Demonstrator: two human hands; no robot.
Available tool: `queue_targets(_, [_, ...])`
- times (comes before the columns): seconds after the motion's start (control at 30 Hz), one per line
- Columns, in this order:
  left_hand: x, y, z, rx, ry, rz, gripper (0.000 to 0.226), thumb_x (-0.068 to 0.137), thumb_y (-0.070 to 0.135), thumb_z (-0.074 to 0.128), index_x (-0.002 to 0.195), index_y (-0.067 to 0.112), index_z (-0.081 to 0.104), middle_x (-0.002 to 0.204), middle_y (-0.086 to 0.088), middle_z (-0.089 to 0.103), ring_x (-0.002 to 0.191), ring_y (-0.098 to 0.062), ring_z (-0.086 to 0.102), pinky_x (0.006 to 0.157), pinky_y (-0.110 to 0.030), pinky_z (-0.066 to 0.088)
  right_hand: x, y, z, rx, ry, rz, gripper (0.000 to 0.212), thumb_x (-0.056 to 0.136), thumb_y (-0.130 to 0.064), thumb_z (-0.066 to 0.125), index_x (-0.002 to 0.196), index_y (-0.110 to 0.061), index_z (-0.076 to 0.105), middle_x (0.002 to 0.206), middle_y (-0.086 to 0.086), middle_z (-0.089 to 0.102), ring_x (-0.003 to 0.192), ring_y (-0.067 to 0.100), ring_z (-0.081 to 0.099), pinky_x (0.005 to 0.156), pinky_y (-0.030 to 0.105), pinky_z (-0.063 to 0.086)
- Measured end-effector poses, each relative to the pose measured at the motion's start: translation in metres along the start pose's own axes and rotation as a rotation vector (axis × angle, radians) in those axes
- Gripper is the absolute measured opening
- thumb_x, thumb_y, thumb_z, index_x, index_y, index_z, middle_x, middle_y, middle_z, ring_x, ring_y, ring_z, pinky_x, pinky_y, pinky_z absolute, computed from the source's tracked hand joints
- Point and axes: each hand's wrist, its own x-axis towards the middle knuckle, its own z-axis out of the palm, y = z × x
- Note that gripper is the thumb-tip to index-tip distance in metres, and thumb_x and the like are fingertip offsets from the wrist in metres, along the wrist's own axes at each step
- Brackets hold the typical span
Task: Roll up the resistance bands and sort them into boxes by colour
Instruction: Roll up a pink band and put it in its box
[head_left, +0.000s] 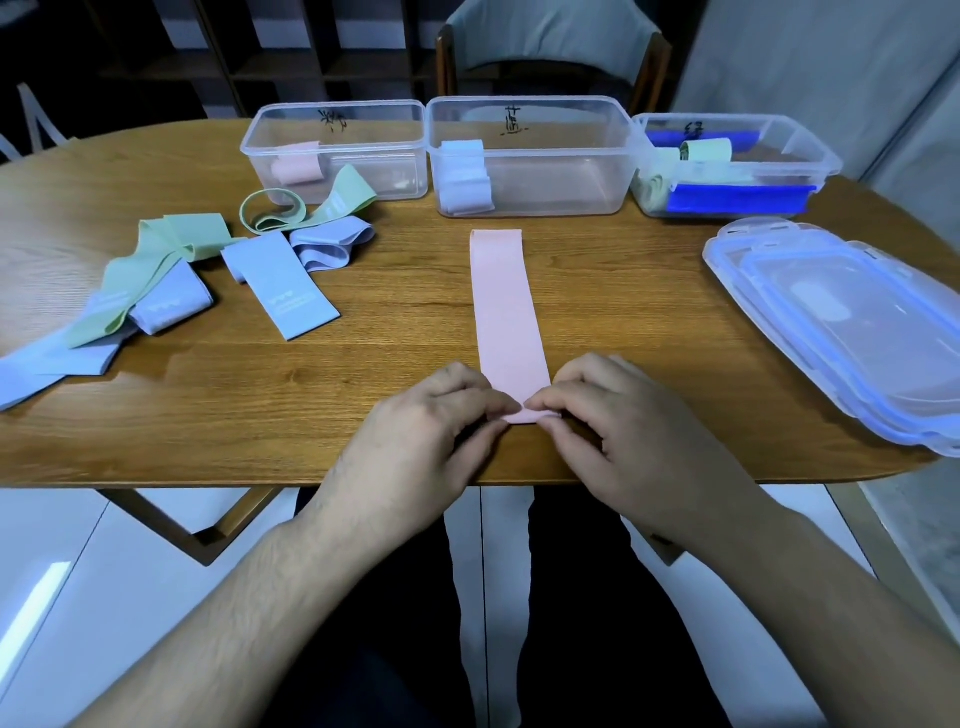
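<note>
A pink resistance band (504, 306) lies flat on the wooden table (395, 400), running away from me. My left hand (426, 441) and my right hand (634, 436) both pinch its near end, where a small fold has formed. Three clear boxes stand at the back: the left box (363, 124) holds a pink roll (297, 163), the middle box (561, 171) holds light blue rolls (465, 179), and the right box (779, 140) holds green rolls (706, 149) and a dark blue band.
Loose green bands (171, 244) and light blue bands (283, 286) lie in a heap on the table's left side. Stacked clear lids (852, 322) sit at the right edge. A chair (550, 47) stands behind the boxes.
</note>
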Motion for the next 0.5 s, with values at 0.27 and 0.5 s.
queue_targets(0.27, [-0.0088, 0.0038, -0.0011, -0.026, -0.001, 0.009, 0.02, 0.094, 0.027, 0.061, 0.11, 0.024, 0.074, 0.105, 0.014, 0.064, 0.098, -0.002, 0.063, 0.081, -0.027, 0.05, -0.0066, -0.0042, -0.0037, 0.001, 0.002, -0.02, 0.021, 0.097, -0.023, 0.057, 0.112, -0.018, 0.07, 0.1, -0.01, 0.057, 0.092, 0.004, 0.047, 0.083, 0.007, 0.031])
queue_targets(0.5, [-0.0091, 0.0045, -0.0008, -0.057, -0.026, -0.035, 0.018, 0.094, 0.03, 0.058, 0.107, 0.027, 0.07, 0.105, 0.016, 0.063, 0.1, -0.002, 0.062, 0.081, -0.031, 0.05, -0.0077, -0.005, -0.0034, 0.025, 0.011, 0.02, 0.026, 0.095, -0.027, 0.055, 0.113, -0.019, 0.072, 0.098, -0.012, 0.057, 0.092, 0.004, 0.046, 0.081, 0.008, 0.034])
